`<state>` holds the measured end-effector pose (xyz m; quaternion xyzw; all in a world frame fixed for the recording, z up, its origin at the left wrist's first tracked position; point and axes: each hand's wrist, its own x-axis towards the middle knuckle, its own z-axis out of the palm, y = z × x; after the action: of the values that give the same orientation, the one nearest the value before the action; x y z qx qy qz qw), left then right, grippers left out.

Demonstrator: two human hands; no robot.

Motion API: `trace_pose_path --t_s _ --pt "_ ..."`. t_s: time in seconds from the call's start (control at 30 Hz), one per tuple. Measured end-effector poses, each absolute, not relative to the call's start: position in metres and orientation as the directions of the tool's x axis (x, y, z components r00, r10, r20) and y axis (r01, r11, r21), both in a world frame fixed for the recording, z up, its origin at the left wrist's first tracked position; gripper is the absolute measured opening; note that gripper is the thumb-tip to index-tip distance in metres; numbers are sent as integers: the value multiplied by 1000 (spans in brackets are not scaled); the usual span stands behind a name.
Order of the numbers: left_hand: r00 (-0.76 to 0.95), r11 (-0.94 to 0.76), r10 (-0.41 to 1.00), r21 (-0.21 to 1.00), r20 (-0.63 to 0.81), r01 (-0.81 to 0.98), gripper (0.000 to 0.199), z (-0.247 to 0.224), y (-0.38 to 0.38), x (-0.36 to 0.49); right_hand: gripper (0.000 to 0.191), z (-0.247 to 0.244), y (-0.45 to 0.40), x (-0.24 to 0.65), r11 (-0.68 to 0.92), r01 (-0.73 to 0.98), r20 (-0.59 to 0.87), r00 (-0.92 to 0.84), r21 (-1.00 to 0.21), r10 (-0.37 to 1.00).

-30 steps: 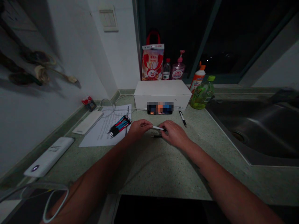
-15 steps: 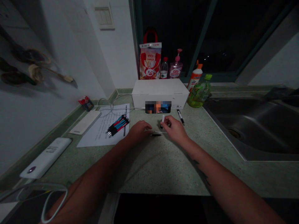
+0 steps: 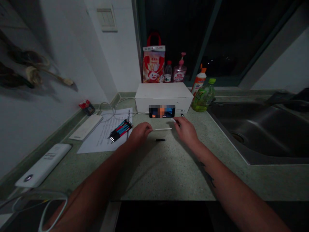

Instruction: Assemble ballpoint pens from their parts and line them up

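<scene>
So the left hand (image 3: 139, 133) sits curled at one end of a thin white tube (image 3: 162, 129), which lies level in the gap between the hands, mid-counter (image 3: 156, 174). Can't really tell if the fingers have hold of it or are just beside it. The right hand (image 3: 185, 130) looks like it's pinching a small white piece (image 3: 173, 120) at the fingertips, though that bit is tiny and partly hidden.

Both should weigh next to nothing. The tube looks stiff but skinny, so it could roll or flex if pressed, and I'd take it lightly around the middle. Just below it lies a short black pen (image 3: 158, 140), and a black marker (image 3: 182, 115) mostly hides behind the right hand, near the white box (image 3: 164, 93).

Left of the hands, a bundle of pens (image 3: 120, 130) sits on some paper (image 3: 103, 138). There's plenty of open counter toward the bottom of the frame, but watch the sink (image 3: 256, 132) edge on the right.
</scene>
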<state>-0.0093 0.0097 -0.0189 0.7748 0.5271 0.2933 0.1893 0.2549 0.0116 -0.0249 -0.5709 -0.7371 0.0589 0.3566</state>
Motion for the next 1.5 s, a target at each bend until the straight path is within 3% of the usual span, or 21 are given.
trace_pose_path --t_s 0.33,0.73,0.9,1.07,1.2,1.37,1.5 --pt "188 -370 915 556 358 744 9 -8 8 -15 30 -23 6 254 388 841 471 -187 -377 862" --pt "234 -399 902 495 362 772 10 -9 8 -14 31 -18 3 251 395 865 417 -250 -309 874" --pt "325 -467 872 425 366 776 12 -14 5 -8 31 -13 -6 238 475 842 335 -384 -257 860" --pt "362 -511 847 411 389 755 7 -19 2 -1 44 -17 -12 226 517 803 270 -449 -296 852" --pt "265 -509 819 434 508 743 34 -20 1 -3 47 -23 -5 232 468 795 406 -308 -386 860" --pt "581 -648 761 376 289 662 16 -27 -2 4 40 -29 3 242 398 794 473 -160 -460 866" --pt "541 -592 804 414 247 691 9 -26 -3 10 36 -27 1 242 401 806 445 -195 -435 874"
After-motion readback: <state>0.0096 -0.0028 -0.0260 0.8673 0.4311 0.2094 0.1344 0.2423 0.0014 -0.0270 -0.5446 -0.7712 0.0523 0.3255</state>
